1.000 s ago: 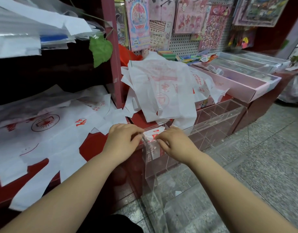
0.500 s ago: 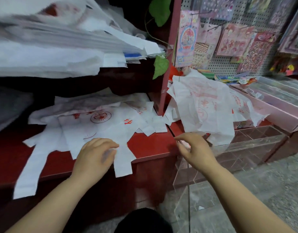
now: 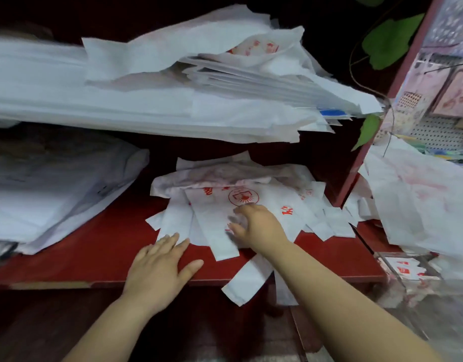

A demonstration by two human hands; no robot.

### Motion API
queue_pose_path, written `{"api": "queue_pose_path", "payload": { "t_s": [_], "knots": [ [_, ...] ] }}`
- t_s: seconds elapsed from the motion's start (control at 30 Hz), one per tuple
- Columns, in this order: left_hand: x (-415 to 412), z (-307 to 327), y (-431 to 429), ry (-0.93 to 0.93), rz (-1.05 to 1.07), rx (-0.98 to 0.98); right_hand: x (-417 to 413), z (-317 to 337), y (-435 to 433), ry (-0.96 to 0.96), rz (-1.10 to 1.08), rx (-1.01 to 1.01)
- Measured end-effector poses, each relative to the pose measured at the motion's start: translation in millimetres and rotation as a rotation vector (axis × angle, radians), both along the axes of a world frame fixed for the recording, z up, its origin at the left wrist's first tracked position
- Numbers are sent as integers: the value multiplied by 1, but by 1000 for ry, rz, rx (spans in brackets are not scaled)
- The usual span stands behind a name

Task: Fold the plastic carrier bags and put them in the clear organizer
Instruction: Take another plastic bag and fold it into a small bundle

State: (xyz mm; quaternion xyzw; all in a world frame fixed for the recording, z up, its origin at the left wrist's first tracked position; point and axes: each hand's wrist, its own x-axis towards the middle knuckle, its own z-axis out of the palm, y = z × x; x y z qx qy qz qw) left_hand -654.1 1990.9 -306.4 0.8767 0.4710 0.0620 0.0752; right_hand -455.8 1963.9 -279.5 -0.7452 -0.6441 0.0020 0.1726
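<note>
Head view, swung left: left hand [image 3: 157,267] flat, right hand [image 3: 259,227] half-curled, gripping nothing yet, atop the next carrier bag [image 3: 214,218], clear organizer [image 3: 391,271] now well right of that grip, probably starting another fold.

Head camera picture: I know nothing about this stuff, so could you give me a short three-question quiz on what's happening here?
1. True or false: the left hand grips a folded bag.
2. The right hand is over: A) the red-printed carrier bag, B) the green leaf, C) the pegboard.
3. What already lies in the clear organizer?
Key: 1 false, it lies flat and open on the red shelf; 2 A; 3 folded carrier bags.
</note>
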Motion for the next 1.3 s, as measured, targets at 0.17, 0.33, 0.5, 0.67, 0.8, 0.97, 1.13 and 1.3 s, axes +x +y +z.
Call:
{"api": "queue_pose_path", "payload": {
  "t_s": [0.17, 0.33, 0.5, 0.67, 0.8, 0.97, 1.13, 1.3],
  "knots": [
    [-23, -8, 30, -256, -80, -10, -13, 8, 78, -129, -21, -8],
    [-19, -21, 35, -355, -137, 171, 1, 1, 133, -202, -131, -15],
    [-20, -32, 39, -388, -146, 218, 7, -3, 147, -283, -143, -27],
    [-19, -25, 34, -431, -61, 155, 6, 8, 122, -229, -34, 419],
    [-25, -12, 24, -897, 112, -198, 2, 3, 67, -231, 179, 570],
    [-45, 2, 9, -1220, -37, -253, -1, -2, 3, -141, 319, 512],
    [-41, 15, -15, -913, -234, -217, -2, 0, -26, 32, 284, 367],
    [-20, 16, -34, -859, -187, -125, -11, 10, -40, 181, 204, 201]
  ]
}}
